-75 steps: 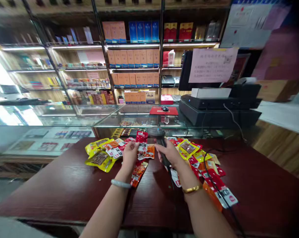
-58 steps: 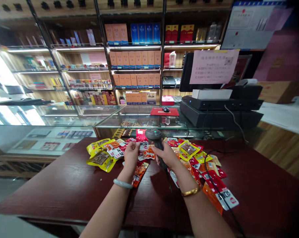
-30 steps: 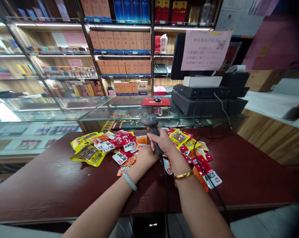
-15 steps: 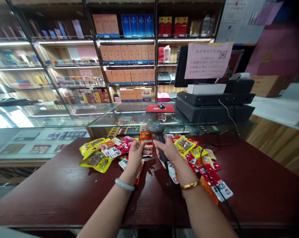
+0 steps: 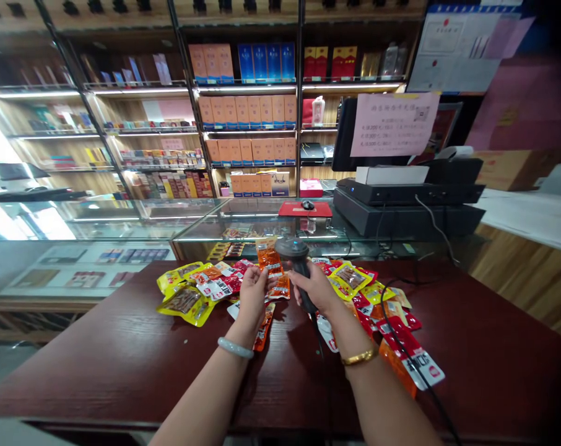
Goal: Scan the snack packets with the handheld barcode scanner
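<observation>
On the dark red table (image 5: pixel 122 371), between two heaps of snack packets, you have the work at what looks like its middle. Your left hand (image 5: pixel 253 288) pinches an upright orange packet (image 5: pixel 267 253) near its lower part, and your right hand (image 5: pixel 318 288) is wrapped around the handle of a black scanner (image 5: pixel 292 249). The scanner's head is just beside the packet's upper part, and a small blue light shows on top; whether a code has been read, you cannot tell from this view.

To your left lie yellow packets (image 5: pixel 182 302) and red-and-white packets (image 5: pixel 218 287), loosely overlapping. To your right a second spread includes a yellow pouch (image 5: pixel 351 279) and a red-and-white pack (image 5: pixel 424 365), with a black cable (image 5: pixel 388 316) crossing it. An orange pack (image 5: pixel 262 334) lies near your left wrist.

Judging by the split, one heap may be finished and the other waiting, but nothing marks which. The packet between your hands seems unfinished, since you have not put it down.
</observation>
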Demonstrator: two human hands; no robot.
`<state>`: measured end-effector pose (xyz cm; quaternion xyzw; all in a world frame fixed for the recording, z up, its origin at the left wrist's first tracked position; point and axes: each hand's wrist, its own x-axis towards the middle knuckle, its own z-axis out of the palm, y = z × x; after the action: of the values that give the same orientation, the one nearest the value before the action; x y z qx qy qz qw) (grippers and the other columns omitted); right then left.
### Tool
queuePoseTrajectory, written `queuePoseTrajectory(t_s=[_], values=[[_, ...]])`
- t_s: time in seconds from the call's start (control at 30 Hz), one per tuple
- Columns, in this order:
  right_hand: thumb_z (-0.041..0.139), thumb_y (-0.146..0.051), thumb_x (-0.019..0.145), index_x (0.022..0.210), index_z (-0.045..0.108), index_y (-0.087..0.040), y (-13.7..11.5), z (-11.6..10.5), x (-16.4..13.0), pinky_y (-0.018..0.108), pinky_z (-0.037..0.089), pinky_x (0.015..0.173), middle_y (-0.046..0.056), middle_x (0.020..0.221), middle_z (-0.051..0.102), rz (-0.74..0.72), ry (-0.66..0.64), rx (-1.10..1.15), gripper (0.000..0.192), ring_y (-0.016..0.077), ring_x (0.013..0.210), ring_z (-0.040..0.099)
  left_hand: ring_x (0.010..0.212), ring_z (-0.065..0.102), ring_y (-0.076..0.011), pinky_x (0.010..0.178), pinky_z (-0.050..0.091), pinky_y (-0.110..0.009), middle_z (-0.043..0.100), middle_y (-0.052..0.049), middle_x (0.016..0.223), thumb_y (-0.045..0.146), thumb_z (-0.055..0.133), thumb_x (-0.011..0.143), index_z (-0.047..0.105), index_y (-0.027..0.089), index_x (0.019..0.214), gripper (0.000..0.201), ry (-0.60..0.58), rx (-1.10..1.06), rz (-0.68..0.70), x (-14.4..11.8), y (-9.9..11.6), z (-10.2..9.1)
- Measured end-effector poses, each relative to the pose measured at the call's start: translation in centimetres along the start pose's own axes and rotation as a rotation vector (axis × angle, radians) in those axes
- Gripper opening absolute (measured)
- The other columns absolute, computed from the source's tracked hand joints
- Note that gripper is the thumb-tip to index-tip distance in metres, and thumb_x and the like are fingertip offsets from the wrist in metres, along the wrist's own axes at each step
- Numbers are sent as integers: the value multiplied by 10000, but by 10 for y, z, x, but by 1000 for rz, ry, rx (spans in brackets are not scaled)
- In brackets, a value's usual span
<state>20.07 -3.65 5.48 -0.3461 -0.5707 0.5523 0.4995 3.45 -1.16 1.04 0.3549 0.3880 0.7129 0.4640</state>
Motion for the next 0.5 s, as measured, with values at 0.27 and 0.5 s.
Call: queuePoseTrajectory(t_s=[0.27,0.5], values=[[781,-515,820,1079,558,-224,-2,1,-1,231,427,398,-99,462,567,22,-28,-15,449,130,351,491,603,665,-133,527,482,-209,536,91,660,501,882,628,440,232,802,546,16,65,-8,-2,4,-3],[805,-494,814,1063,572,-243,0,2,-2,225,444,392,-99,464,558,103,-80,-54,423,130,365,501,724,563,-159,726,516,-311,501,43,722,292,659,751,481,235,773,189,325,520,201,14,17,-27]])
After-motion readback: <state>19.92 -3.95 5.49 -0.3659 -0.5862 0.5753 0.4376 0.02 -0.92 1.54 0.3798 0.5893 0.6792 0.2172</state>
